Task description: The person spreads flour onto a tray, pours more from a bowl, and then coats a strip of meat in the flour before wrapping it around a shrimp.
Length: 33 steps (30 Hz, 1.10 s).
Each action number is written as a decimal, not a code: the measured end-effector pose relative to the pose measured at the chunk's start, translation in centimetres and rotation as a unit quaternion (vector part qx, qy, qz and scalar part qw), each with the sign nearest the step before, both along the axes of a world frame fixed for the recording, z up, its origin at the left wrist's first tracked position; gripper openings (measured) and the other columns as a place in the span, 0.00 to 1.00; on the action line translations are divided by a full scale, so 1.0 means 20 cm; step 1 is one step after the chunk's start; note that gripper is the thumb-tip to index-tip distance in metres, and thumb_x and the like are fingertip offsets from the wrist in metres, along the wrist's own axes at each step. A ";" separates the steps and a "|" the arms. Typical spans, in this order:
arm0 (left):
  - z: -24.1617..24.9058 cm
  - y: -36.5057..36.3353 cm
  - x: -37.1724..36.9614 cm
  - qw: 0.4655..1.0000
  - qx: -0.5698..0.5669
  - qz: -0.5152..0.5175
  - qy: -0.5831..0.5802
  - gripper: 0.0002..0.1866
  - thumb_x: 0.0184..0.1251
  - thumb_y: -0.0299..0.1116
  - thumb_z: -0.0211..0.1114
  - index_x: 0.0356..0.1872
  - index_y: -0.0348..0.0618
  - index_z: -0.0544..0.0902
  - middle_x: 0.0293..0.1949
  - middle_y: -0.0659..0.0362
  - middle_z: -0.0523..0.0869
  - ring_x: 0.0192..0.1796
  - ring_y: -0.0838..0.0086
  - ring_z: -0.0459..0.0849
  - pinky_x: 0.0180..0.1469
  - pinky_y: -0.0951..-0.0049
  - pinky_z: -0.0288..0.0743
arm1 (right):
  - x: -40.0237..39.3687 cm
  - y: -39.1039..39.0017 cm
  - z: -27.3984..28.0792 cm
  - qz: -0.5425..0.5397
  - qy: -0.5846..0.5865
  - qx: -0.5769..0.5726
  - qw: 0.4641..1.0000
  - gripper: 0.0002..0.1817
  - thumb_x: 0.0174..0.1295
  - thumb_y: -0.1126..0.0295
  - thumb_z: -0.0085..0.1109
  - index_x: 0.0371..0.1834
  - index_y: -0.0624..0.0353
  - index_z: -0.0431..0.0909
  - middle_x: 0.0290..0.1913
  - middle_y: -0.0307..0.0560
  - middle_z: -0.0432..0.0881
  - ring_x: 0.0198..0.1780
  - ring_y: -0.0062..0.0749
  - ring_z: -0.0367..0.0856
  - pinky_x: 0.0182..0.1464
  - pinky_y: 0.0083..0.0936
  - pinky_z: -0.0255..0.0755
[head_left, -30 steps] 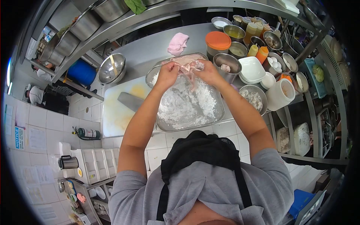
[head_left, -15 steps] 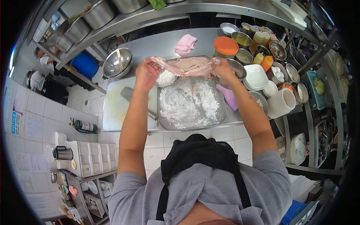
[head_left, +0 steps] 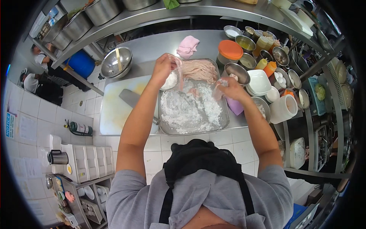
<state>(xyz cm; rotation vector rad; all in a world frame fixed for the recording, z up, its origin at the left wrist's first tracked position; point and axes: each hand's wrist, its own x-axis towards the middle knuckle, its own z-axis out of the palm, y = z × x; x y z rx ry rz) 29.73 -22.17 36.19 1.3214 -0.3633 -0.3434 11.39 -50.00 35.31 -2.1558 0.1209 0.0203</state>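
Observation:
My left hand [head_left: 164, 68] is closed in a pinch on a thin, pale pink strip of raw meat [head_left: 180, 72], which hangs beside a bowl of white powder [head_left: 170, 81]. A heap of similar raw meat strips [head_left: 200, 71] lies across the far end of the metal tray [head_left: 227, 121]. White powder [head_left: 190, 108] is spread over the tray's near part. Over the tray's right side is my right hand [head_left: 231, 91], fingers drawn together and whitened. A pale, blurred piece shows at its fingertips; I cannot make out what it is.
Left of the tray, a cleaver [head_left: 129, 98] rests on a white cutting board [head_left: 114, 108]. A steel bowl [head_left: 110, 70] and a pink cloth [head_left: 188, 46] are behind. Stacked white dishes [head_left: 260, 81] and an orange-lidded tub [head_left: 230, 49] stand right. A steel shelf [head_left: 183, 11] crosses above.
The meat stretched between both hands now lies at the tray's far end. My left hand has moved right with one strip hanging; my right hand has come nearer, over the powder.

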 end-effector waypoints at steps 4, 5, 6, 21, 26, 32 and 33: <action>-0.16 -0.23 0.20 0.983 0.114 0.014 -0.144 0.11 0.76 0.31 0.52 0.40 0.38 0.82 0.39 0.53 0.88 0.41 0.66 0.87 0.44 0.68 0.79 | -0.06 0.04 -0.05 0.063 -0.051 -0.054 0.995 0.18 0.60 0.67 0.64 0.50 0.65 0.84 0.44 0.62 0.87 0.49 0.52 0.87 0.55 0.36 0.78; -0.23 -0.27 0.24 0.930 0.251 0.014 -0.270 0.12 0.75 0.32 0.53 0.41 0.36 0.83 0.37 0.50 0.88 0.41 0.59 0.88 0.47 0.64 0.79 | -0.07 0.06 -0.06 0.057 -0.059 -0.057 0.995 0.18 0.60 0.67 0.63 0.51 0.65 0.83 0.45 0.67 0.86 0.50 0.61 0.85 0.55 0.39 0.77; -0.26 -0.30 0.26 0.841 0.379 0.015 -0.385 0.13 0.74 0.34 0.54 0.42 0.34 0.84 0.36 0.47 0.88 0.41 0.53 0.88 0.49 0.59 0.80 | -0.09 0.09 -0.04 0.054 -0.059 -0.059 0.995 0.18 0.60 0.67 0.63 0.51 0.65 0.83 0.45 0.67 0.86 0.50 0.61 0.85 0.55 0.39 0.77; -0.62 -0.40 -0.22 0.614 0.607 -0.253 -0.436 0.15 0.58 0.27 0.66 0.47 0.42 0.87 0.47 0.46 0.88 0.53 0.53 0.87 0.58 0.53 0.77 | -0.33 0.19 0.06 0.079 -0.082 -0.106 0.988 0.10 0.64 0.70 0.61 0.46 0.64 0.81 0.39 0.65 0.84 0.45 0.62 0.83 0.46 0.44 0.75; -0.65 -0.42 -0.11 0.662 0.575 -0.237 -0.418 0.11 0.56 0.26 0.66 0.42 0.39 0.86 0.44 0.44 0.89 0.49 0.50 0.88 0.51 0.54 0.81 | -0.38 0.18 0.05 0.070 -0.110 -0.062 0.990 0.10 0.66 0.70 0.61 0.45 0.65 0.80 0.37 0.65 0.84 0.40 0.65 0.82 0.40 0.45 0.73; -0.39 -0.47 0.12 0.708 0.518 -0.177 -0.447 0.11 0.55 0.22 0.65 0.40 0.36 0.86 0.44 0.41 0.88 0.50 0.48 0.87 0.53 0.55 0.81 | -0.42 0.17 0.05 0.058 -0.055 -0.081 0.994 0.13 0.68 0.68 0.63 0.48 0.68 0.80 0.38 0.65 0.85 0.38 0.57 0.83 0.42 0.37 0.75; -0.33 -0.46 0.14 0.713 0.514 -0.160 -0.449 0.11 0.56 0.22 0.65 0.41 0.36 0.86 0.44 0.41 0.88 0.50 0.48 0.87 0.54 0.54 0.81 | -0.42 0.18 0.05 0.062 -0.054 -0.081 0.993 0.13 0.68 0.68 0.63 0.48 0.68 0.80 0.38 0.65 0.85 0.38 0.57 0.83 0.42 0.37 0.75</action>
